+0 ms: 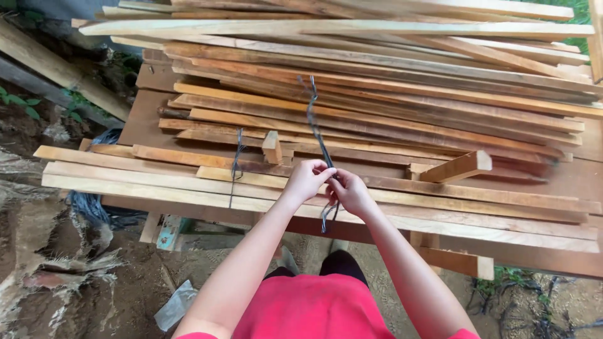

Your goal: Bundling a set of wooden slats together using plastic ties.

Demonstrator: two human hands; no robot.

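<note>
Red shirt (314, 311) fills the bottom edge, both bare arms reaching forward from it. Left hand (307, 180) and right hand (349, 193) meet over the near edge of the bench (147, 113), fingers of each pinched on a dark twisted wire (316, 129) that runs up across the stacked wooden slats (389, 94). Another dark wire (236, 164) lies over the slats to the left, near a small wood block (272, 147).

Soft even daylight, slightly blurred edges
</note>
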